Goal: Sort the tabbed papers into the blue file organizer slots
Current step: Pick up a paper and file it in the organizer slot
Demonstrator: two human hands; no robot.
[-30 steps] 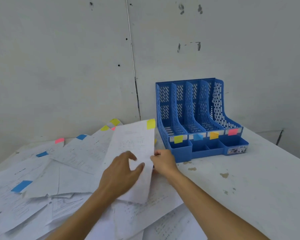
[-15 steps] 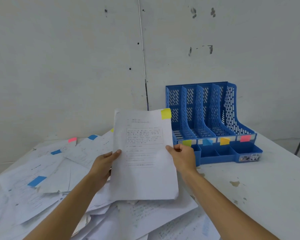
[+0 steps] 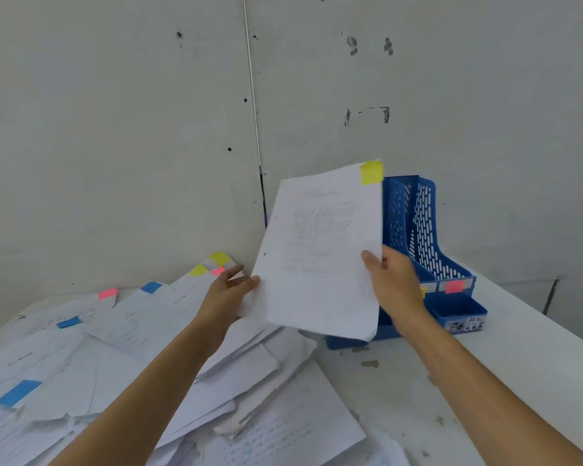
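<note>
Centre: printed sheet (image 3: 320,257) with a yellow tab (image 3: 371,172) at its top right corner, raised above the table (image 3: 485,381), tilted slightly to the right, covering the left part of the blue file organizer (image 3: 424,230).

Grip of the right hand (image 3: 392,284): pinching the right edge of the printed sheet, thumb on the printed face, fingers hidden behind the paper.

Grip of the left hand (image 3: 228,294): spread, fingers nearly straight, fingertips (image 3: 253,280) touching the lower left edge of the sheet, thumb apart from the paper.

Right of centre: blue file organizer upright on the table, close to the grey wall (image 3: 115,129); two perforated dividers in view at its right end; pink label (image 3: 454,286) on the front of the rightmost slot; sliver of a yellow-orange label just beside the right hand; low front tray (image 3: 458,312) below the labels.

Left and foreground: pile of loose papers (image 3: 148,348) spread over the table beneath both forearms, sheets overlapping at many angles; corner tabs in yellow (image 3: 219,257), pink (image 3: 107,293) and blue (image 3: 18,392).
</note>
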